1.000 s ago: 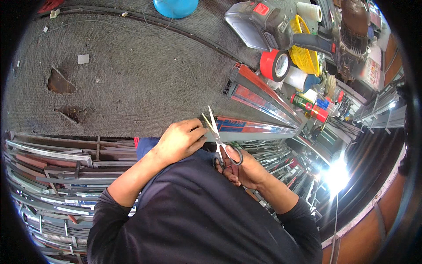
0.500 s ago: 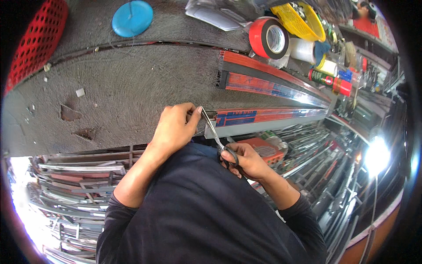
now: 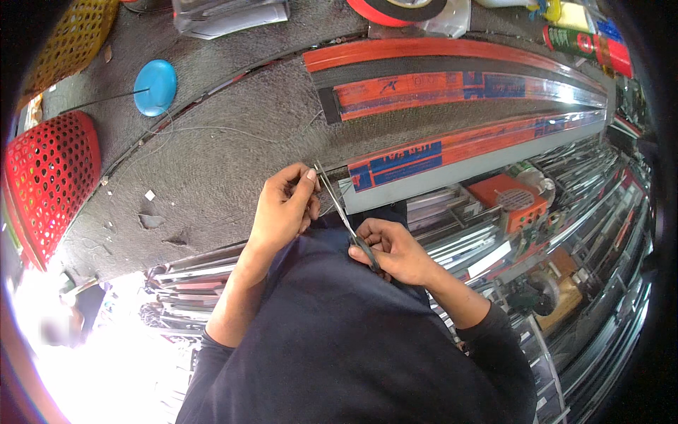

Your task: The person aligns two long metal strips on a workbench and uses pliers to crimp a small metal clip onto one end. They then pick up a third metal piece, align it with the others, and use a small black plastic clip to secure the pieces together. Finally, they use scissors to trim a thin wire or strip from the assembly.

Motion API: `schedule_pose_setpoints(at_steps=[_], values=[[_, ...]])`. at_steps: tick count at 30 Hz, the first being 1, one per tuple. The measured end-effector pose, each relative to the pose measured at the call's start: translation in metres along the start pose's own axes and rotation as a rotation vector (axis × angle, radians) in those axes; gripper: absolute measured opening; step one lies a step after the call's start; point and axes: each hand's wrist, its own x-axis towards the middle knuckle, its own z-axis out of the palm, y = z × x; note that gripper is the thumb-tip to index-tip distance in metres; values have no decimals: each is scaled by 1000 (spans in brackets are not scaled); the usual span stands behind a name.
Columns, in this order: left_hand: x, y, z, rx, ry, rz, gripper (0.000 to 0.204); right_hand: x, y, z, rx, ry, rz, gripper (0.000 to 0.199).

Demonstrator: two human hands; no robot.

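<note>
My right hand [image 3: 392,251] grips a pair of scissors [image 3: 333,196] by the dark handles. The slim metal blades point up and to the left and look nearly closed. Beside their tips, the thumb and fingers of my left hand [image 3: 286,205] are pinched together; what they hold, if anything, is too small to make out. Just right of the tips lie the ends of long metal profiles [image 3: 417,164] covered in orange and blue film, with dark mesh [image 3: 438,115] between them. A thin cord [image 3: 233,130] curves over the bench from near a blue disc [image 3: 157,88].
The bench [image 3: 205,191] has a rough, dark, torn cover. A red perforated basket [image 3: 53,166] and a yellow one [image 3: 74,42] stand at the left. A tape roll [image 3: 399,10] and a red-green can [image 3: 586,46] lie at the back. Below right are an orange box [image 3: 505,201] and stacked metal bars.
My view has swung, so the bench things sit differently in the picture and more of the red basket shows. Both hands keep much the same pose, scissors still in the right hand.
</note>
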Motion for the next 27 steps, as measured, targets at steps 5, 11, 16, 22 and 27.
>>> schedule_pose_setpoints(at_steps=[5,11,16,22,27], values=[[-4,2,4,-85,25,-10,32,22,16,8,6,-11,-174,41],[-2,0,6,-77,34,50,32,29,20,18,43,-8,-227,44],[-3,-1,7,-54,51,70,33,26,18,24,69,29,-196,36],[-4,2,7,-40,40,87,34,17,10,30,124,108,-86,40],[-3,4,6,-46,32,70,34,14,1,32,67,150,-50,44]])
